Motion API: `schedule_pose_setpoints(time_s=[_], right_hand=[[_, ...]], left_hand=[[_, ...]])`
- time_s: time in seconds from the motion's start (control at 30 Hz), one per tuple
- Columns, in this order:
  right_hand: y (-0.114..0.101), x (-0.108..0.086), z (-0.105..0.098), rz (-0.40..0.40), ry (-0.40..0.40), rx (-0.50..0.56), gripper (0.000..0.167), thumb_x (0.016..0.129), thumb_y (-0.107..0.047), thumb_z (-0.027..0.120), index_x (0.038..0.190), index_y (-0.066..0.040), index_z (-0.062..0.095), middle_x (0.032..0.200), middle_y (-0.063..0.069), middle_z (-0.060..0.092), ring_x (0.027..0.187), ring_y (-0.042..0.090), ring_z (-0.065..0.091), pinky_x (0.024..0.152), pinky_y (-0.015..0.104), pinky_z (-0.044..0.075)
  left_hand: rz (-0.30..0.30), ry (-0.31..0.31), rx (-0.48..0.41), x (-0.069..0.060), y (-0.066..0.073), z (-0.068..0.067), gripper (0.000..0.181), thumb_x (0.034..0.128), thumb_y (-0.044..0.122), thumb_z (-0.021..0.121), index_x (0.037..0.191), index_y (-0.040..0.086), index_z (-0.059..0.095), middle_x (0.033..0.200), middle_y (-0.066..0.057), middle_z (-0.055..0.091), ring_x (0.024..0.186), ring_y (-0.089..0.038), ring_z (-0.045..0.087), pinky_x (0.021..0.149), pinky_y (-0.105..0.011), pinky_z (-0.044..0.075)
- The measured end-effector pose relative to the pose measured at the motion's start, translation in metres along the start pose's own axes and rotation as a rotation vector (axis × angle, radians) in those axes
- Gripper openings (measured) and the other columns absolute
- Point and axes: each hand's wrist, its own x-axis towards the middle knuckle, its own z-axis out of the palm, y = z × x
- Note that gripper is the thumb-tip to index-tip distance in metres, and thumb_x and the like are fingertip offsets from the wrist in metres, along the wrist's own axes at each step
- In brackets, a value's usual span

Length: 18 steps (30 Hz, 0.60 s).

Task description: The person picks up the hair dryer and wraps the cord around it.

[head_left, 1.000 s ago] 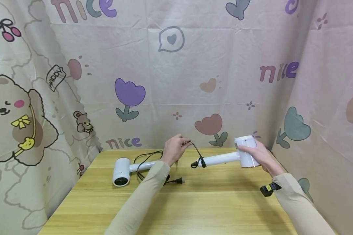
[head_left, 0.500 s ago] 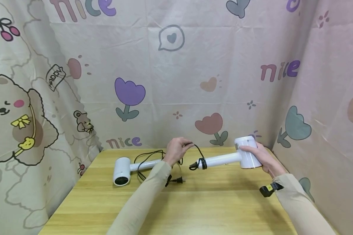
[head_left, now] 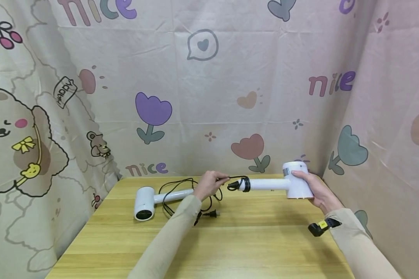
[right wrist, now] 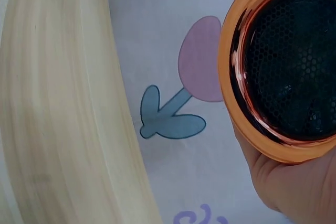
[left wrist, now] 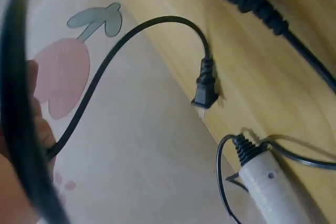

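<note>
My right hand grips the head of a white hair dryer, held above the table with its handle pointing left. Black cord is wound several times round the handle's end. My left hand pinches the cord just left of that end. In the left wrist view, cord from this hand curves down to a two-prong plug. The right wrist view shows the dryer's copper ring and dark honeycomb mesh above my palm. A second white hair dryer lies at the left.
The second dryer's cord lies in loose loops behind and under my left forearm, with a plug on the wooden table. A printed curtain hangs behind the table and along both sides.
The held dryer's handle has swung up to nearly level. My left hand has moved slightly down and right, and the cord between it and the handle now runs nearly flat.
</note>
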Motion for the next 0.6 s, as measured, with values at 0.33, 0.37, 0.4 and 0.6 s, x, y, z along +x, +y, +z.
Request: schedule_pose_setpoints(time_s=[0.33,0.37,0.4,0.6], right_hand=[[0.002,0.004,0.002,0.066,-0.024,0.352,0.034,0.101,-0.042,0.048,0.123,-0.020,0.035,0.096,-0.005,0.066,0.087,0.012,0.067,0.079,0.031,0.059],[0.001,0.004,0.003,0.076,-0.016,0.372,0.035,0.100,-0.043,0.050,0.123,-0.021,0.035,0.097,-0.006,0.066,0.088,0.011,0.067,0.079,0.031,0.058],[0.000,0.005,0.004,0.083,-0.003,0.391,0.037,0.099,-0.043,0.051,0.123,-0.021,0.034,0.097,-0.006,0.065,0.088,0.011,0.066,0.080,0.031,0.058],[-0.006,0.008,0.011,0.101,0.094,0.420,0.041,0.096,-0.044,0.058,0.120,-0.021,0.034,0.096,-0.008,0.062,0.088,0.008,0.064,0.082,0.028,0.057]], left_hand=[[0.123,-0.013,0.152,-0.006,0.005,0.014,0.023,0.0962,0.024,0.063,0.114,0.015,0.074,0.108,-0.003,0.075,0.093,-0.015,0.072,0.083,-0.029,0.058],[0.143,-0.010,0.178,-0.007,0.006,0.015,0.024,0.0966,0.025,0.062,0.114,0.015,0.074,0.109,-0.002,0.075,0.095,-0.015,0.072,0.084,-0.029,0.058],[0.158,-0.011,0.198,-0.008,0.008,0.016,0.024,0.0970,0.026,0.062,0.115,0.016,0.074,0.109,-0.002,0.074,0.095,-0.015,0.072,0.085,-0.029,0.058],[0.251,-0.026,0.318,-0.012,0.019,0.020,0.025,0.0996,0.031,0.057,0.117,0.021,0.072,0.109,0.003,0.074,0.094,-0.009,0.072,0.086,-0.022,0.056]])
